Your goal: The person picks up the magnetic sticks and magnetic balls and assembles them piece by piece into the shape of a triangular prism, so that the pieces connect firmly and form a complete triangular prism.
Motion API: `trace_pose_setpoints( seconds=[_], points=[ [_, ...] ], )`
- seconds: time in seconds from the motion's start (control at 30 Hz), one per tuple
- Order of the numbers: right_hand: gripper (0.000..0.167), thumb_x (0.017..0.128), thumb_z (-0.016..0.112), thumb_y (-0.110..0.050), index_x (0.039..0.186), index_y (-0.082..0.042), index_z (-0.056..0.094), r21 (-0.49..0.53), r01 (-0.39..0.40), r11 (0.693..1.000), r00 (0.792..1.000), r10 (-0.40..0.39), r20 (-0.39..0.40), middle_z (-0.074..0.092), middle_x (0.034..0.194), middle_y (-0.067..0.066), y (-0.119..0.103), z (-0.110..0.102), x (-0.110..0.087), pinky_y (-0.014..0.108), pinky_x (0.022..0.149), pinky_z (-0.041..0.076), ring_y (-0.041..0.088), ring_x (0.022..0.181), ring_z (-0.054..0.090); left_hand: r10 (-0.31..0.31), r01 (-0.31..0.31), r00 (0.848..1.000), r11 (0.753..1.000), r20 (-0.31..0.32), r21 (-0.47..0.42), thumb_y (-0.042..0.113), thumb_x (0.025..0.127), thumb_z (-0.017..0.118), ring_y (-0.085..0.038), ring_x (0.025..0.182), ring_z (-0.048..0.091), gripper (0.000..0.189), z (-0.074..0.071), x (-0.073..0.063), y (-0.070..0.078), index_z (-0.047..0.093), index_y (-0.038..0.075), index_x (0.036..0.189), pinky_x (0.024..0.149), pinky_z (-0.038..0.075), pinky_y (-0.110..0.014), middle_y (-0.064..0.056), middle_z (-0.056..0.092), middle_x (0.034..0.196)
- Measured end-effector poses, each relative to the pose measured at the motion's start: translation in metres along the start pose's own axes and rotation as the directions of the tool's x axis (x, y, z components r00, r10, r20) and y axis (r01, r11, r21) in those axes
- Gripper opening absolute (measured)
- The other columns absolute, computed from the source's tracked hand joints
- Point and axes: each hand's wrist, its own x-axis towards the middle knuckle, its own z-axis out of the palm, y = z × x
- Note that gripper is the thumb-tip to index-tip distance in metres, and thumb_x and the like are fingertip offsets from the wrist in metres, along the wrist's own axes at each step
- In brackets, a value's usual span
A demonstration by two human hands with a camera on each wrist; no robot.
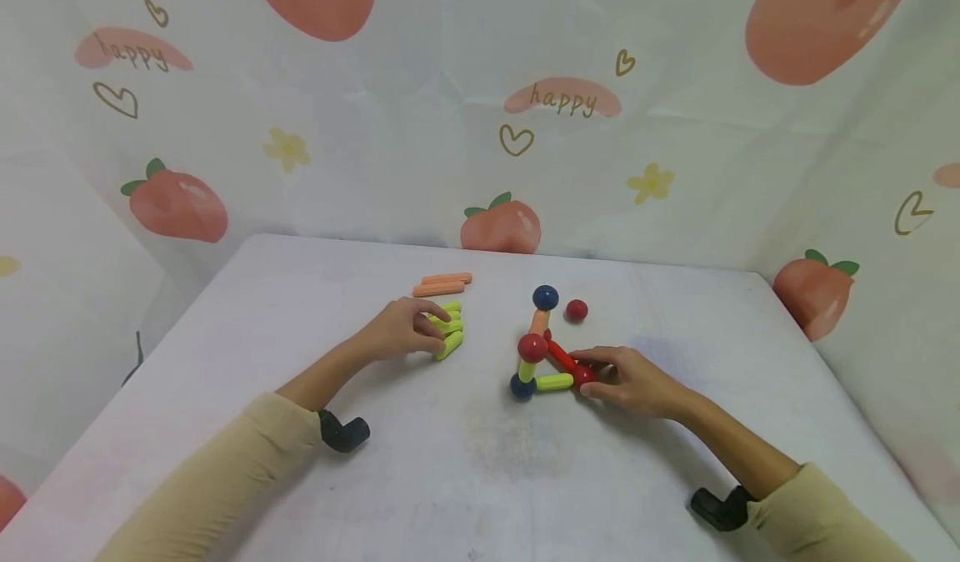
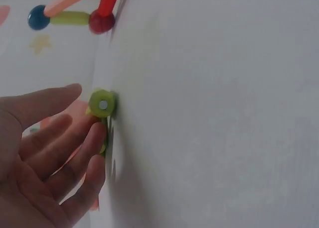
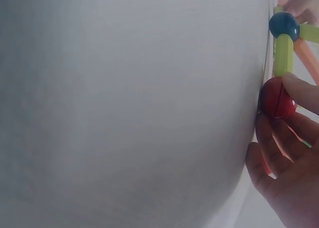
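My left hand (image 1: 408, 328) is over several yellow-green sticks (image 1: 452, 326) on the table. In the left wrist view its fingertips are right at a yellow-green stick (image 2: 102, 104), with the thumb apart from it. My right hand (image 1: 633, 381) holds a red ball (image 3: 277, 98) at the corner of a small structure, thumb on one side and fingers on the other. A yellow-green stick (image 1: 555, 382) and a red stick (image 1: 561, 355) meet at that ball. The structure also has a low blue ball (image 1: 522, 386), a raised red ball (image 1: 532, 348) and a raised blue ball (image 1: 546, 298).
Two orange sticks (image 1: 439, 289) lie behind the yellow-green ones. A loose red ball (image 1: 577, 310) sits behind the structure on the white table (image 1: 420, 479). Beyond the table's far edge hangs a cloth (image 1: 420, 128) printed with peaches.
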Motion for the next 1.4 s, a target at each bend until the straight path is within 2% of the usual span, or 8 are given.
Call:
trace_pose_setpoints(
  seconds=[0.23,0.33,0.5,0.67,0.83,1.0,1.27,1.4],
  points=[
    [0.054,0.091,0.074,-0.019,0.138,0.001,0.056,-0.003,-0.007,1.000,1.000,0.007,0.000,0.067,0.119,0.011,-0.001,-0.001,0.000,0.025,0.084,0.053,0.021,0.099,0.061,-0.028,0.037,0.997,0.990,-0.067,0.136,0.014,0.077,0.082,-0.011,0.066,0.062,0.041,0.016,0.005,0.011,0.067,0.004,0.114,0.058,0.049,-0.027,0.002,0.071,0.075],
    [0.054,0.091,0.073,-0.019,0.138,0.002,0.056,-0.001,-0.003,1.000,1.000,0.003,0.002,0.067,0.120,0.012,-0.001,-0.001,0.000,0.025,0.084,0.053,0.021,0.099,0.061,-0.037,0.046,0.996,0.993,-0.079,0.110,0.013,0.079,0.081,-0.013,0.068,0.063,0.044,0.020,0.006,0.016,0.066,0.004,0.119,0.060,0.051,-0.028,0.001,0.072,0.079],
    [0.054,0.091,0.073,-0.020,0.138,0.002,0.056,-0.001,0.003,1.000,1.000,-0.003,0.007,0.066,0.120,0.012,0.000,-0.001,0.000,0.024,0.084,0.053,0.021,0.099,0.062,-0.085,0.073,0.994,0.985,-0.070,-0.156,0.016,0.083,0.079,-0.016,0.080,0.069,0.057,0.024,0.015,0.030,0.056,0.007,0.134,0.074,0.054,-0.032,-0.004,0.075,0.090],
    [0.054,0.091,0.073,-0.020,0.138,0.002,0.056,0.001,0.002,1.000,1.000,-0.002,0.007,0.066,0.120,0.012,0.000,-0.001,0.000,0.024,0.084,0.053,0.020,0.099,0.061,-0.162,0.120,0.985,0.890,-0.060,-0.440,0.021,0.088,0.076,-0.020,0.088,0.073,0.059,0.028,0.026,0.061,0.050,0.011,0.140,0.083,0.057,-0.033,-0.008,0.075,0.097],
    [0.054,0.091,0.073,-0.020,0.138,0.001,0.056,0.006,0.002,1.000,1.000,-0.002,0.010,0.066,0.121,0.013,0.000,-0.001,0.001,0.023,0.084,0.053,0.020,0.099,0.061,-0.127,0.102,0.992,0.835,-0.008,-0.540,0.022,0.090,0.074,-0.021,0.091,0.073,0.054,0.035,0.035,0.084,0.050,0.012,0.138,0.086,0.057,-0.032,-0.011,0.074,0.098],
    [0.054,0.091,0.073,-0.020,0.138,0.002,0.056,0.011,0.010,1.000,1.000,-0.010,0.009,0.066,0.121,0.013,0.000,-0.001,0.001,0.023,0.083,0.053,0.020,0.099,0.062,-0.092,0.103,0.995,0.840,0.047,-0.533,0.020,0.091,0.073,-0.022,0.089,0.073,0.053,0.040,0.039,0.094,0.050,0.013,0.138,0.086,0.057,-0.033,-0.011,0.074,0.096],
    [0.054,0.091,0.073,-0.020,0.138,0.002,0.056,0.008,0.009,1.000,1.000,-0.009,0.008,0.066,0.120,0.013,-0.001,-0.001,0.001,0.024,0.083,0.054,0.020,0.098,0.062,-0.098,0.147,0.986,0.882,0.131,-0.447,0.023,0.092,0.071,-0.020,0.092,0.073,0.059,0.040,0.044,0.098,0.048,0.010,0.144,0.090,0.055,-0.041,-0.009,0.074,0.100],
    [0.054,0.091,0.073,-0.020,0.137,0.003,0.056,0.011,0.013,1.000,1.000,-0.013,0.009,0.066,0.120,0.013,-0.001,-0.001,0.001,0.024,0.083,0.054,0.020,0.098,0.062,-0.118,0.188,0.976,0.884,0.183,-0.428,0.026,0.092,0.069,-0.021,0.092,0.072,0.058,0.039,0.046,0.100,0.048,0.010,0.144,0.090,0.055,-0.039,-0.009,0.074,0.101]
  ],
)
